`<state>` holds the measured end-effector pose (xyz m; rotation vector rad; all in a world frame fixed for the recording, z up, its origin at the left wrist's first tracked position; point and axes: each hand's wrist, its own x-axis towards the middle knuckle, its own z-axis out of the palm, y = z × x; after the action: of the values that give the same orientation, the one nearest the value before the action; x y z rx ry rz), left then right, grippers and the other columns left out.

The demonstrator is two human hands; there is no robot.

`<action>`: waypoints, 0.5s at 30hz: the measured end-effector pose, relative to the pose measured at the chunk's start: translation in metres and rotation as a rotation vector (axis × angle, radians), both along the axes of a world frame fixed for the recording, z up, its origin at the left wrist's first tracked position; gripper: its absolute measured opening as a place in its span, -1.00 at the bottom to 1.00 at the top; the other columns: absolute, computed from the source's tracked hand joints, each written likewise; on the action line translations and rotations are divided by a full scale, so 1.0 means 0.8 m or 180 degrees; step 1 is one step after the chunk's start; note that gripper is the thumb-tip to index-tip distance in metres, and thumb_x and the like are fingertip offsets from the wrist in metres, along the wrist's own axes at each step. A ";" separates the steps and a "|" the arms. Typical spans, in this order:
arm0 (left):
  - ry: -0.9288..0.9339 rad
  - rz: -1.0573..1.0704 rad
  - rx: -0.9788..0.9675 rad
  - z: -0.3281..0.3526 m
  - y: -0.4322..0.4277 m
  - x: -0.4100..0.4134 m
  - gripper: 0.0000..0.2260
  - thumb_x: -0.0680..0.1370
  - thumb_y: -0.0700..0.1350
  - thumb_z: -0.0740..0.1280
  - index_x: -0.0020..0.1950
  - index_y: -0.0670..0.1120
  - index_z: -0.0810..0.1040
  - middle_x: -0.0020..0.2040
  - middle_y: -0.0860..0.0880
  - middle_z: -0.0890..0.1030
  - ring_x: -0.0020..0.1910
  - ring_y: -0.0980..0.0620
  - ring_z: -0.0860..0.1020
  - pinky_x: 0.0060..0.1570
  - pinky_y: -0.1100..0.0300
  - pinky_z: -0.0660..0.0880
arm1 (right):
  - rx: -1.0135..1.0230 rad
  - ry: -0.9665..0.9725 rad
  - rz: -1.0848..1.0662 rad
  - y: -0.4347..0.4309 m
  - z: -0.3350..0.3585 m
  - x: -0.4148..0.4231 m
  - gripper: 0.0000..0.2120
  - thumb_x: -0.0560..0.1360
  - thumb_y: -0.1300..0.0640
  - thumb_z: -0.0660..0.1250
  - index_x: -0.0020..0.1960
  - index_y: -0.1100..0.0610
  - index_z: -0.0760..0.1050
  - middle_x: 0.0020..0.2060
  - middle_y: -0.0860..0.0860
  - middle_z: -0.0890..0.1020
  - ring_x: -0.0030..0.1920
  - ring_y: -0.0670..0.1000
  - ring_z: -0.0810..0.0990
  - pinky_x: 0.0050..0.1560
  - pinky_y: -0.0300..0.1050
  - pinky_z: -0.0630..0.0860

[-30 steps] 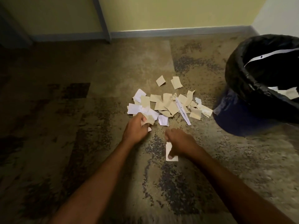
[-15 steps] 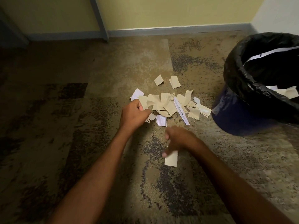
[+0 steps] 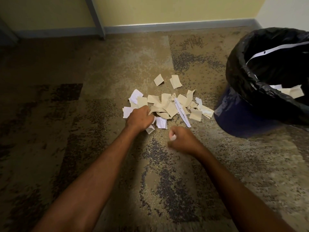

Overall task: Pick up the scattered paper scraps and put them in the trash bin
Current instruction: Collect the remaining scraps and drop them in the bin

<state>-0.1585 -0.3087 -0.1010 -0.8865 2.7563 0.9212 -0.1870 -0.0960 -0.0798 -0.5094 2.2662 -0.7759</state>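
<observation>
From my feed, the carpeted floor (image 3: 83,148) fills most of the view, mottled tan and dark, and it meets a yellow wall (image 3: 167,10) with a grey baseboard (image 3: 167,26) at the far edge. A grey post (image 3: 95,15) comes down to the floor at the upper left.

The trash bin (image 3: 237,72) stands at the right. It has a dark blue body lined with a black bag folded over the rim. Inside it I can see a few tan pieces (image 3: 296,92) and a long white strip (image 3: 275,48).

The paper scraps (image 3: 168,106) lie in a loose heap on the floor in the middle, just left of the bin and not touching it. Most are tan and some are white. A narrow white strip (image 3: 182,113) lies slantwise across the heap's right half.

Both bare forearms reach in from the bottom edge. My left hand (image 3: 139,118) sits on the heap's near-left corner, fingers curled down over some scraps, and a few pieces poke out from under it. My right hand (image 3: 182,139) hovers just short of the heap, closed into a fist and somewhat blurred. A bit of a white scrap (image 3: 172,137) shows at its thumb side, gripped inside the curl.

Two tan pieces lie apart just beyond the heap, one (image 3: 158,79) beside the other (image 3: 175,81).
</observation>
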 end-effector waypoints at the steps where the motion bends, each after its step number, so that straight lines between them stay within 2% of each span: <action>1: 0.0059 0.0024 -0.0013 -0.004 0.000 -0.001 -0.80 0.60 0.00 0.28 -0.15 -0.03 0.35 -0.05 -0.17 0.62 -0.07 -0.21 0.52 -0.19 0.06 0.32 | -0.0199 0.0008 -0.0210 0.000 0.001 -0.010 -0.81 0.51 0.31 0.45 -0.07 0.07 0.51 -0.14 0.05 0.71 -0.10 0.11 0.75 -0.19 0.00 0.65; 3: 0.0110 0.0054 -0.0052 -0.011 -0.001 -0.004 -0.81 0.65 0.01 0.25 -0.06 -0.08 0.38 -0.01 -0.20 0.62 -0.06 -0.21 0.50 -0.14 0.03 0.35 | -0.0450 0.0187 -0.0442 -0.009 0.001 -0.031 -0.81 0.54 0.30 0.36 -0.02 0.01 0.54 -0.09 0.06 0.71 -0.06 0.13 0.74 -0.10 0.10 0.68; 5: 0.0084 -0.0005 -0.0084 -0.018 0.000 -0.008 -0.82 0.68 0.00 0.21 0.00 -0.10 0.38 0.06 -0.26 0.63 -0.04 -0.23 0.49 -0.10 0.01 0.36 | -0.0436 0.0675 -0.0311 -0.025 0.000 -0.051 -0.77 0.53 0.21 0.45 0.13 -0.04 0.57 0.10 0.03 0.61 0.04 0.09 0.65 0.05 0.09 0.64; 6: 0.0093 -0.0035 -0.0093 -0.022 0.002 -0.009 -0.83 0.68 0.00 0.19 0.02 -0.09 0.37 0.08 -0.28 0.63 -0.01 -0.26 0.51 -0.08 0.00 0.37 | -0.0318 0.0892 -0.0163 -0.034 0.000 -0.056 -0.64 0.51 0.13 0.53 0.26 -0.04 0.54 0.21 0.03 0.54 0.08 0.08 0.60 0.10 0.06 0.61; 8: 0.0154 -0.0052 -0.0113 -0.032 0.005 -0.009 -0.86 0.69 -0.01 0.17 0.06 -0.08 0.39 0.11 -0.29 0.64 0.07 -0.32 0.56 -0.06 -0.02 0.40 | -0.0142 0.1022 0.0083 -0.052 -0.005 -0.061 -0.23 0.41 -0.03 0.65 0.52 -0.05 0.38 0.38 0.07 0.39 0.23 0.14 0.55 0.22 0.06 0.55; 10: 0.0216 -0.0032 -0.0203 -0.040 0.008 -0.007 -0.82 0.69 -0.01 0.15 0.14 -0.08 0.44 0.10 -0.27 0.65 0.08 -0.34 0.57 -0.06 -0.02 0.41 | 0.0017 0.0964 0.0288 -0.067 -0.016 -0.060 0.01 0.33 -0.11 0.69 0.63 -0.06 0.24 0.50 0.14 0.25 0.41 0.23 0.46 0.31 0.09 0.48; 12: 0.0317 -0.0001 -0.0357 -0.045 0.012 -0.007 -0.78 0.68 0.00 0.15 0.19 -0.08 0.49 0.08 -0.25 0.63 0.06 -0.32 0.59 -0.09 -0.02 0.43 | 0.0210 0.1022 0.0482 -0.072 -0.034 -0.061 0.01 0.32 -0.13 0.69 0.63 -0.04 0.24 0.55 0.20 0.19 0.49 0.28 0.41 0.35 0.11 0.48; 15: 0.0567 0.0062 -0.0524 -0.049 0.020 -0.004 -0.72 0.66 -0.01 0.20 0.27 -0.10 0.55 0.18 -0.20 0.51 0.05 -0.27 0.57 -0.03 -0.05 0.49 | 0.0092 0.1331 0.0534 -0.071 -0.050 -0.063 -0.33 0.42 -0.06 0.60 0.43 0.03 0.42 0.42 0.20 0.35 0.30 0.28 0.55 0.17 0.09 0.58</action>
<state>-0.1618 -0.2923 -0.1405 -0.8976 3.0176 0.8231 -0.2371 -0.1526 -0.1199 -0.9052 2.5652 -0.5919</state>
